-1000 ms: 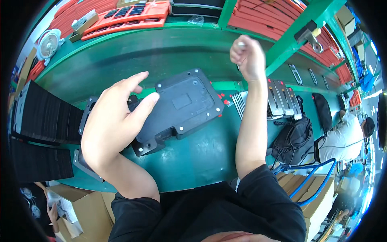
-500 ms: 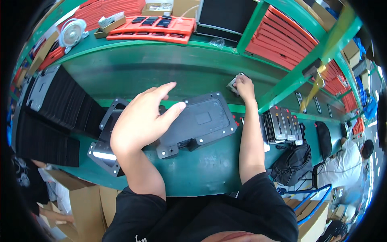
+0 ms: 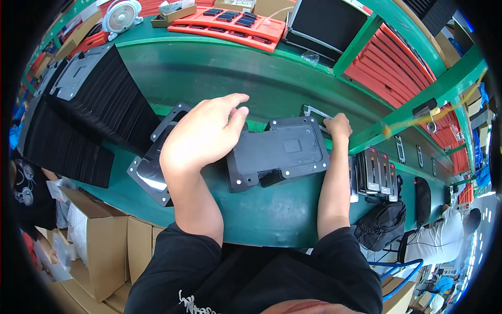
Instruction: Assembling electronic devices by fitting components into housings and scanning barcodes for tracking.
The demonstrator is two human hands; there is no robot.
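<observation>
A black plastic housing (image 3: 300,149), with a raised square on its face and bright round spots along its rim, lies on the green bench in front of me. My left hand (image 3: 206,128) hovers over its left end, thumb and fingers apart, holding nothing. Beyond the right end of the housing, my right hand (image 3: 337,125) is closed beside a silver metal frame (image 3: 314,111) near the back panel. Its fingertips are hidden, so what they grip cannot be made out. Partly behind my left forearm lies another black part (image 3: 149,175) with a shiny window.
Tall stacks of black panels (image 3: 112,104) stand at left. A red tray (image 3: 225,25) and a white fan (image 3: 121,18) sit on the upper shelf. At right are upright dark flat units (image 3: 374,172), a black bag (image 3: 380,222) and a green post (image 3: 413,118). Other people work on both sides.
The view has shifted, so the bench appears displaced. My right hand has turned and closed more beside the metal frame. The left hand stays open above the housing.
</observation>
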